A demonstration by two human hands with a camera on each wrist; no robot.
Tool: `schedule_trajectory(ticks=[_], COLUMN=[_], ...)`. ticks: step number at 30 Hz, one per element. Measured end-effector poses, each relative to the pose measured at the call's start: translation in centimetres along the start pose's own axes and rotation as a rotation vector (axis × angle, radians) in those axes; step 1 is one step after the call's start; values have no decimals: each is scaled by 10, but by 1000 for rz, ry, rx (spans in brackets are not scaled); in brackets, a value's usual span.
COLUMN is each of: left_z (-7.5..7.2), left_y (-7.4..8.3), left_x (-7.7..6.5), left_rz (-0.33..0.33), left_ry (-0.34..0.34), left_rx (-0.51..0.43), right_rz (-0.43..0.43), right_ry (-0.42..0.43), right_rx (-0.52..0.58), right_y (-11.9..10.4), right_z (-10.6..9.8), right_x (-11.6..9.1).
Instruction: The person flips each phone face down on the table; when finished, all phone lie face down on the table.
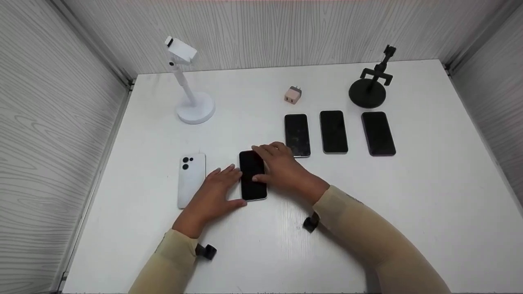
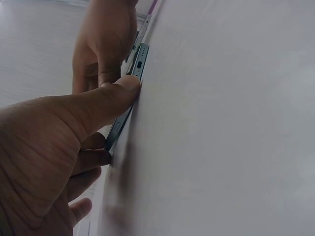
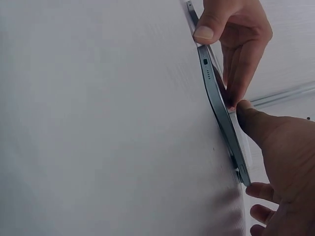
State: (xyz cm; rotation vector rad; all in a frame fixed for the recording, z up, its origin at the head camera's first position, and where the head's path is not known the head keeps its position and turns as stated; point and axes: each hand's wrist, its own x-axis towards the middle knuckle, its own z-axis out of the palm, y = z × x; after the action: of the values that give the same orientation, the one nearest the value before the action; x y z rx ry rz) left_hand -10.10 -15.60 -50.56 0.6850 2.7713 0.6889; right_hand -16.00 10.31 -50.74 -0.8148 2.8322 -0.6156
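Worktop (image 1: 425, 212) showing white. Handled phone (image 1: 252, 188) showing black screen, greyish rim. Toward left edge: another phone (image 1: 192, 179) showing white back, black camera lenses. Toward far left corner: stand (image 1: 196, 110) showing all white. Toward far edge: charger (image 1: 292, 95) pairing pale pink with grey; three phones (image 1: 334, 132) showing black screens. Toward far right corner: second stand (image 1: 363, 96) showing black. Sleeves (image 1: 367, 228) showing beige. Walls (image 1: 261, 32) carrying grey wood-grain streaks.

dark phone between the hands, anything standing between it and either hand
Nothing visible does. The left hand touches the dark phone at its left side and near corner; the right hand is at its right side, thumb over the screen. The white phone lies left of it, partly behind the left hand, not between.
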Motion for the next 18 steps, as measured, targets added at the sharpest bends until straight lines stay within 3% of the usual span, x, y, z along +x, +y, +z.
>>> schedule_trajectory(ticks=[7, 18], left_z=[0, 1], left_y=[0, -2], left_x=[0, -1], left_rz=[2, 12], left_ry=[-3, -7], left_rx=[3, 4], right_rz=[-50, -51], right_ry=[9, -146], right_rx=[-5, 89], right_y=[9, 16], right_z=[-10, -18], right_x=[-2, 0])
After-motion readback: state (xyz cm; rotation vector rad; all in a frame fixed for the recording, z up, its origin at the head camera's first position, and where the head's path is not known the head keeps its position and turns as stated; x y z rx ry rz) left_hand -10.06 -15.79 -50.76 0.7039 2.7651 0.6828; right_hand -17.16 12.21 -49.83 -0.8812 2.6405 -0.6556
